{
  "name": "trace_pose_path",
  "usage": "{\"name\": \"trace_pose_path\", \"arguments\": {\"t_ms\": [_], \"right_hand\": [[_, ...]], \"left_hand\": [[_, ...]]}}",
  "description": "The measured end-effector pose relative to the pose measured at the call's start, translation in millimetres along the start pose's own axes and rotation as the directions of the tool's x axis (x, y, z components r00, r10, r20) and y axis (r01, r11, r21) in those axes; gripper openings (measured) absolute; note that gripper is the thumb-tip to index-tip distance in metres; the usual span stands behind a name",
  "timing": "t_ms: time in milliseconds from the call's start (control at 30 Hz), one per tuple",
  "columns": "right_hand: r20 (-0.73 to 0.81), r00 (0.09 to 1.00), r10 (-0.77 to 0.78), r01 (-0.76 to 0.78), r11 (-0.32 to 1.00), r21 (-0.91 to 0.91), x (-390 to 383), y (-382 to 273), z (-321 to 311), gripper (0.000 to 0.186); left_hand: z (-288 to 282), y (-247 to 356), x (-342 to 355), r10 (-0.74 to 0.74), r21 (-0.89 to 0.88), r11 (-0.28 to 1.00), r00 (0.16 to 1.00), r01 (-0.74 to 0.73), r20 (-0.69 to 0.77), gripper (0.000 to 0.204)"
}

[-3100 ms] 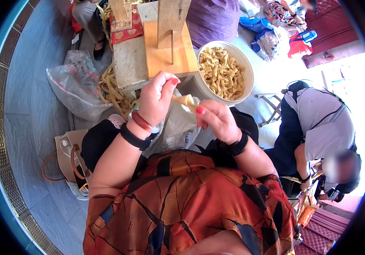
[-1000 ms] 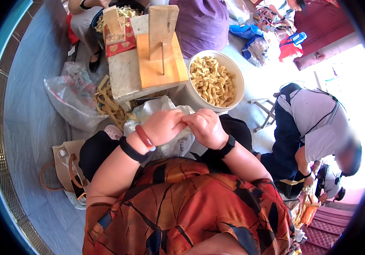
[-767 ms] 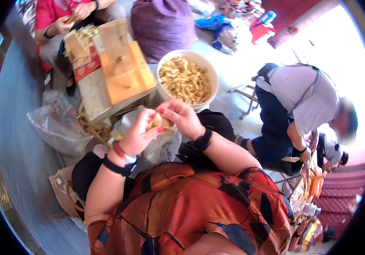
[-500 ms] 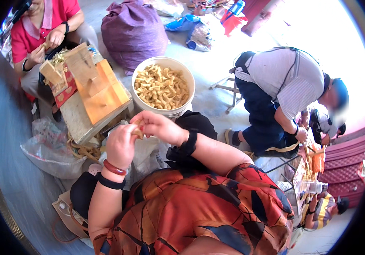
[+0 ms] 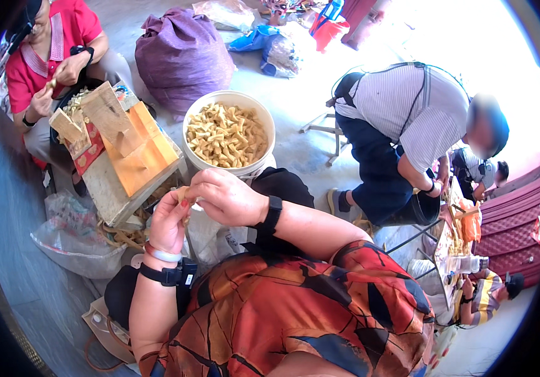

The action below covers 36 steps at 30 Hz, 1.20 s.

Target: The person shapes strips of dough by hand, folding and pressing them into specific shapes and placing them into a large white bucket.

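Note:
Above my lap, both hands are closed on a small tan, curled piece (image 5: pixel 182 194), whose exact kind I cannot make out. My left hand (image 5: pixel 167 225) pinches it from the left, thumb up, the other fingers partly hidden. My right hand (image 5: pixel 227 198) reaches across from the right, its fingertips bent against the same piece. Just beyond them stands a white bucket (image 5: pixel 270 139) with many similar tan, curled pieces (image 5: pixel 226 135) in it.
Left of the bucket, wooden boards (image 5: pixel 146 152) lie on a low block (image 5: pixel 113 207). A clear plastic bag (image 5: pixel 75 245) sits beside it, a purple sack (image 5: pixel 185 60) behind. One co-worker in red (image 5: pixel 56 44) sits far left; another in a striped shirt (image 5: pixel 408 100) bends over at right.
My hands have turned around the piece, the left wrist rotating so its watch-like band shows. The view has shifted slightly, and the co-worker in red has moved their hands.

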State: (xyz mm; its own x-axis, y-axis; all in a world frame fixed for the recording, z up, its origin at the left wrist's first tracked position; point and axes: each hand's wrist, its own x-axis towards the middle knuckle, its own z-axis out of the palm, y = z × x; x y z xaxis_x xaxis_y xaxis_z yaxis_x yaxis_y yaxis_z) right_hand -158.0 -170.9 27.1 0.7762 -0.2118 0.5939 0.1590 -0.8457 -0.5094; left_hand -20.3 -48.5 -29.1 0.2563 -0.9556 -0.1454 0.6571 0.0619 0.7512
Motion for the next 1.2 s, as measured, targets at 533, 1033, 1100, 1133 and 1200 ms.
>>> {"name": "trace_pose_path", "arguments": {"t_ms": [533, 1033, 1100, 1133, 1200], "right_hand": [[0.254, 0.820, 0.513, -0.568, 0.781, 0.259, -1.6, 10.4, 24.4, 0.016], [0.585, 0.657, 0.475, -0.754, 0.402, 0.520, 11.1, -4.5, 8.8, 0.037], [0.583, 0.644, 0.496, -0.765, 0.430, 0.480, 11.2, -2.5, 4.9, 0.037], [0.591, 0.659, 0.465, -0.748, 0.488, 0.450, 11.0, -3.2, 2.0, 0.037], [0.620, 0.680, 0.391, -0.727, 0.469, 0.502, 8.4, -14.8, 4.6, 0.036]], "left_hand": [[-20.1, -5.7, -3.2, 0.324, 0.367, 0.885, 0.945, -0.288, -0.040, 0.014], [-9.6, 36.3, -8.8, 0.596, 0.883, 0.375, 0.803, -0.282, 0.003, 0.017], [-10.4, 35.2, -11.3, 0.600, 0.916, 0.311, 0.800, -0.254, 0.018, 0.014], [-11.5, 35.2, -11.9, 0.605, 0.914, 0.323, 0.796, -0.247, 0.001, 0.014], [-13.4, 36.2, -11.2, 0.614, 0.908, 0.345, 0.789, -0.236, -0.029, 0.014]]}}
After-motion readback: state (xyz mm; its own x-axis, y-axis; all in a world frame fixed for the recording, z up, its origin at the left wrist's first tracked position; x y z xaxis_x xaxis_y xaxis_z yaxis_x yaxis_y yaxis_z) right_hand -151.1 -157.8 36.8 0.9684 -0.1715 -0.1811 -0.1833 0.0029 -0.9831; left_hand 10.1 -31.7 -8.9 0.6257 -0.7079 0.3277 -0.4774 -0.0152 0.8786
